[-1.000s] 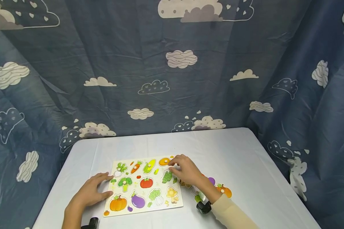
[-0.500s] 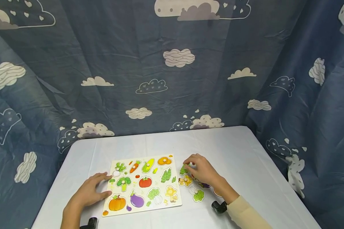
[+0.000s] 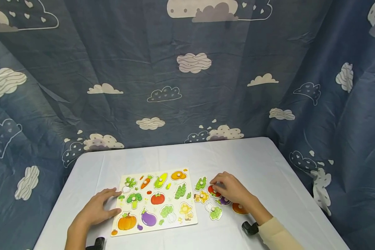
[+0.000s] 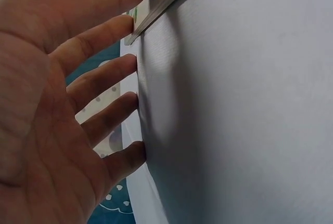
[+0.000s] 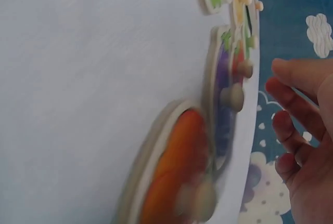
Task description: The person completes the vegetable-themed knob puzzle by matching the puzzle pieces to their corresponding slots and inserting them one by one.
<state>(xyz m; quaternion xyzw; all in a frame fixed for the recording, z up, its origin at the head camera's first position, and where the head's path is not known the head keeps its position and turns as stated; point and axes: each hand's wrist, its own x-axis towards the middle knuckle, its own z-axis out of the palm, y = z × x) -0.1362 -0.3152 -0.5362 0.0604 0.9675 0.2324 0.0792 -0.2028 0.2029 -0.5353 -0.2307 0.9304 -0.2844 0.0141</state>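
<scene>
My left hand (image 3: 97, 210) rests at the left edge of a vegetable puzzle board (image 3: 193, 221), fingers spread. In the left wrist view, thumb and forefinger lie right at the board's edge. My right hand (image 3: 232, 188) hovers over the loose knobbed pieces right of the board, nearest the tomato piece (image 3: 213, 191). The right wrist view shows its fingers (image 5: 294, 102) bent and apart, with nothing between them. Near it lie the eggplant piece (image 3: 224, 201) and the pumpkin piece (image 3: 239, 208), partly under the wrist. A green pea-pod piece (image 3: 201, 184) lies beside the board.
More loose pieces lie by the board's right edge: a mushroom (image 3: 203, 197) and a cabbage (image 3: 216, 213). Knobbed carrot (image 3: 146, 182) and corn (image 3: 160, 181) pieces sit in the board. A white cloth covers the table (image 3: 237, 156); a cloud-print curtain (image 3: 131, 104) hangs behind.
My right hand has moved right from the board's upper right corner, past the pea-pod piece, to the tomato piece, uncovering loose pieces. The left hand stays at the board's edge.
</scene>
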